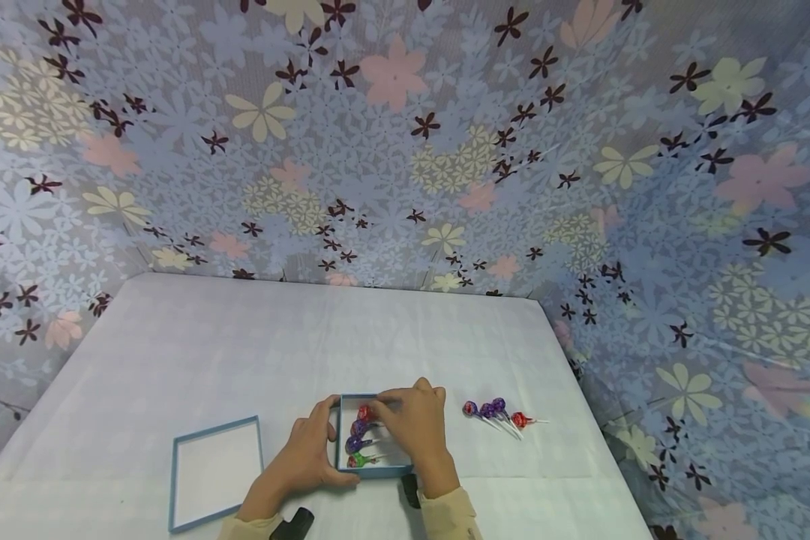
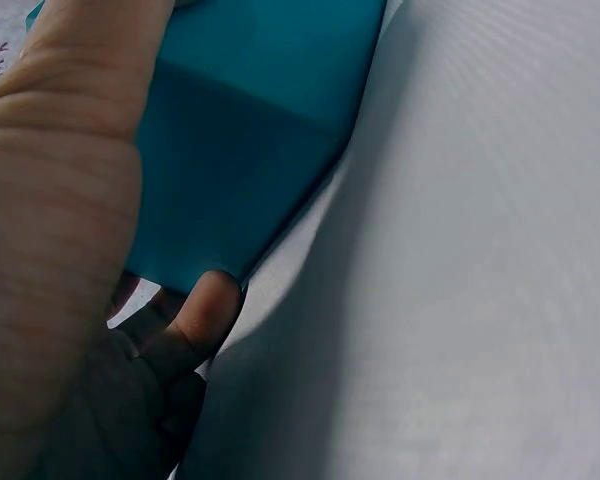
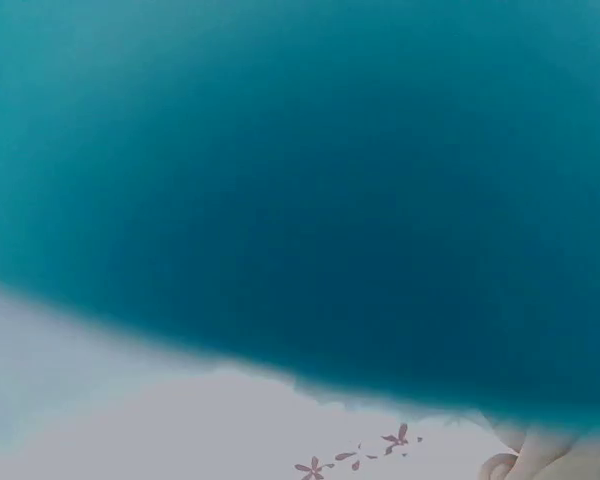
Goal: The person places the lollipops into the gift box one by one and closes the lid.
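Note:
A shallow blue box [image 1: 378,473] with a white inside holds several wrapped lollipops: a red one [image 1: 365,412], purple ones [image 1: 354,444] and a green one [image 1: 356,460]. My left hand [image 1: 309,450] grips the box at its left side, thumb along the front wall and fingers at the far left corner. In the left wrist view the box's teal outer wall [image 2: 250,150] stands beside that hand. My right hand [image 1: 415,420] reaches over the box's right part, thumb and finger pinching at the red lollipop; its stick is partly hidden. Blurred teal wall [image 3: 310,200] fills most of the right wrist view.
A blue-rimmed tray-like lid [image 1: 174,480] with a white inside lies left of the box. Several purple and red lollipops [image 1: 489,410] lie on the white tablecloth [image 1: 297,337] to the right. Flowered fabric [image 1: 378,150] hangs behind and beside the table.

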Demonstrator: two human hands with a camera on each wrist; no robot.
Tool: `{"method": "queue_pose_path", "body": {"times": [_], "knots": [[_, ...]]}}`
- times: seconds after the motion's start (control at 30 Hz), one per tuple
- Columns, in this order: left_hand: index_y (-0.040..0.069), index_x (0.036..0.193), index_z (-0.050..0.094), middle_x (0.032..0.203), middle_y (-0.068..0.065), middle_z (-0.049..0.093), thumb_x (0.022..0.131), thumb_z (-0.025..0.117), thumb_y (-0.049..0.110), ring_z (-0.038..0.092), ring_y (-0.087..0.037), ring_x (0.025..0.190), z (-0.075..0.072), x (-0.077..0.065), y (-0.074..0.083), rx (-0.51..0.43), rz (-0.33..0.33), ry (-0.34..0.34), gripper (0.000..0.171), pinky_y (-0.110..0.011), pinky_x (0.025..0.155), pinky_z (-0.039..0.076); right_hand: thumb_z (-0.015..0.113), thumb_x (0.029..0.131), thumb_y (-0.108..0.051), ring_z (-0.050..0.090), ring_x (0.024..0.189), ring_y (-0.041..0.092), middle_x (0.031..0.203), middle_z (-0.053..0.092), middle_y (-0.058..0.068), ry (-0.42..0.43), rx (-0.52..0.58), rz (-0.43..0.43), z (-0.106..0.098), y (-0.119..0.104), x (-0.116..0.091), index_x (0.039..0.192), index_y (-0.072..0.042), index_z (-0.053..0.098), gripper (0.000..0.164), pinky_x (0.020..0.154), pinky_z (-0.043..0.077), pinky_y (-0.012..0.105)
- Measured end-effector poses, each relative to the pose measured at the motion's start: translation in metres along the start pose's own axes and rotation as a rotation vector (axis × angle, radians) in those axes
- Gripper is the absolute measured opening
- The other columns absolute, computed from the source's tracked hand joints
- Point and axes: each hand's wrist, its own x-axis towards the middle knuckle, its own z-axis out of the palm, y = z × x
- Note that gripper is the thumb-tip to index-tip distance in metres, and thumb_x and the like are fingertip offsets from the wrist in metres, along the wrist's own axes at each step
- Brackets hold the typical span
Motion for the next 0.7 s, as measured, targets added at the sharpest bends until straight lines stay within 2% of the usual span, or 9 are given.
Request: {"method": "queue_pose_path", "body": {"times": [0.27,0.47,0.7], "knots": [[0.003,0.153,0.025,0.095,0.008,0.047,0.05,0.092,0.064,0.044,-0.01,0.087,0.001,-0.001,0.0,0.002,0.019,0.023,0.137,-0.044,0.094,0.035,0.086,0.077,-0.039,0.034,0.067,0.009,0.056,0.058,-0.013,0.044,0.037,0.0,-0.013,0.012,0.002,0.087,-0.026,0.083,0.017,0.075,0.024,0.039],[0.004,0.153,0.025,0.095,0.009,0.046,0.05,0.092,0.063,0.043,-0.01,0.086,0.0,0.0,0.0,-0.002,0.021,0.027,0.137,-0.044,0.093,0.035,0.086,0.078,-0.039,0.043,0.073,0.011,0.074,0.073,-0.011,0.062,0.063,0.058,-0.021,0.027,0.002,0.092,-0.024,0.083,0.021,0.079,0.025,0.044],[0.003,0.154,0.024,0.095,0.009,0.046,0.051,0.092,0.063,0.044,-0.008,0.085,-0.001,-0.001,0.001,-0.008,0.01,0.006,0.137,-0.044,0.094,0.033,0.089,0.075,-0.035,0.048,0.078,0.016,0.091,0.077,-0.01,0.109,0.001,0.146,-0.029,0.055,-0.002,0.104,-0.023,0.081,0.033,0.08,0.025,0.049]]}}
